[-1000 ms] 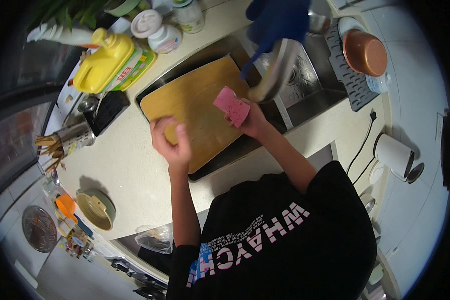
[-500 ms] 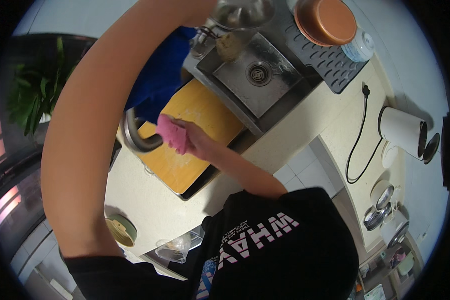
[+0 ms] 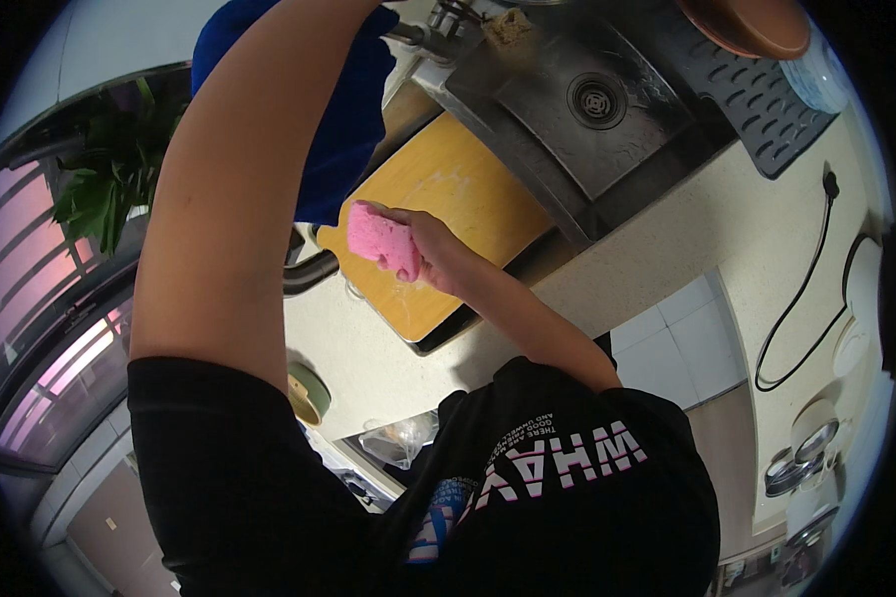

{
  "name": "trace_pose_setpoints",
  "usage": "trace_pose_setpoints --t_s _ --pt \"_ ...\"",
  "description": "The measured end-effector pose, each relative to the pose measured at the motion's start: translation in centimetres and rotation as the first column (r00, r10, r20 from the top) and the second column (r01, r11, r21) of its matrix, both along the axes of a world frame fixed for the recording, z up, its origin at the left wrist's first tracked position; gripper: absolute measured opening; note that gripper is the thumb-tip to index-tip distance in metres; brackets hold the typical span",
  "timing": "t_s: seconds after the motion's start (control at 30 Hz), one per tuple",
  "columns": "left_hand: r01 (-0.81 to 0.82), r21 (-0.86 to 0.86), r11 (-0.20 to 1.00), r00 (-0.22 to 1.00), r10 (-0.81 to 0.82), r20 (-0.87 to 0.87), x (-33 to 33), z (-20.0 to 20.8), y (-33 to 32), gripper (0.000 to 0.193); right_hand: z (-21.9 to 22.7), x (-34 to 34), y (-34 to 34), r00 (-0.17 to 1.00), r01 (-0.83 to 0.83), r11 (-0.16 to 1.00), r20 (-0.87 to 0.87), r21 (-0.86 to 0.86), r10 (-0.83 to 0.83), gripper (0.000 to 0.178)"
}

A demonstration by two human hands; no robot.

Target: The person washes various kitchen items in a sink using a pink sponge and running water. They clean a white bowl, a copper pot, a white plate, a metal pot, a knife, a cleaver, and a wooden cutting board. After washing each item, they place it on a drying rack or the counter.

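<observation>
Sponge, pink and porous, in right hand over cutting board.

Pale countertop, steel sink; leafy plant, pink-lit window

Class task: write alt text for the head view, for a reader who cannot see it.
A right hand grips a pink sponge over a soapy wooden board beside a steel sink. The left arm rises past the camera, its hand out of view.
</observation>
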State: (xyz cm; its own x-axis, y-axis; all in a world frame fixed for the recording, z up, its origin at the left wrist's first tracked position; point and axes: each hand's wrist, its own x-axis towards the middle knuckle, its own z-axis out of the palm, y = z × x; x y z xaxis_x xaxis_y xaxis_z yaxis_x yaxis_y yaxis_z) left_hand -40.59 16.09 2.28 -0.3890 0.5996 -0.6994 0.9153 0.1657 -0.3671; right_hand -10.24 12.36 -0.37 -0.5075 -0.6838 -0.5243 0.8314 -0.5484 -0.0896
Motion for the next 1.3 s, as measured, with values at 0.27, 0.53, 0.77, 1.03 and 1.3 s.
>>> trace_pose_setpoints --t_s 0.27,0.53,0.77,1.03,1.3 --pt "-0.036 0.162 0.986 0.999 0.034 0.018 0.7 -0.8 -0.2 0.017 0.2 0.5 -1.3 0.998 -0.061 0.998 0.028 0.033 0.06 0.038" --pt "-0.019 0.252 0.968 1.0 0.023 -0.014 0.0 -1.8 -1.0 0.016 -0.7 0.3 -1.7 1.0 -0.023 1.0 0.01 -0.019 0.023 0.036" --pt "-0.082 0.186 0.979 0.996 0.084 -0.003 0.7 -0.2 0.1 0.015 0.0 -0.1 -0.6 0.999 -0.011 0.999 0.031 0.041 0.01 0.033" --pt "-0.06 0.129 0.99 0.998 0.062 -0.009 0.2 -1.1 -0.4 0.015 -0.3 0.1 1.2 0.997 0.076 0.997 0.019 -0.007 -0.075 0.031" --pt "-0.252 0.064 0.966 0.963 0.257 -0.084 3.3 0.6 1.0 0.019 -3.3 3.0 4.0 0.993 0.122 0.978 0.026 -0.169 -0.119 0.039"
